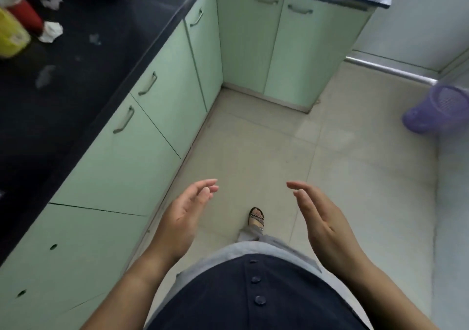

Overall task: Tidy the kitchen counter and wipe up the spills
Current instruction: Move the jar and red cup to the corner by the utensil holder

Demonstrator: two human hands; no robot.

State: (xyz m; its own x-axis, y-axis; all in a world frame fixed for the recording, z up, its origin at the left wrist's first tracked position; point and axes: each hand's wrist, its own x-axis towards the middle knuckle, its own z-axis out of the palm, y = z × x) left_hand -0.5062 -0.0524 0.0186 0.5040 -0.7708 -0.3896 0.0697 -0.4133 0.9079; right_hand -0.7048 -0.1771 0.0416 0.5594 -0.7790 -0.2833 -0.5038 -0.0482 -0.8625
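Just the one view here, a wide-angle head cam looking steeply down the person's own front at the floor [253,152]. It sits close over both bare hands: the left hand [182,218] and right hand [322,223] float low in the picture, palms facing each other and holding nothing. Out past the left hand, the dark counter [83,81] runs up the edge of the view. Beyond the right hand, a purple basket [431,111] sits near the far side.
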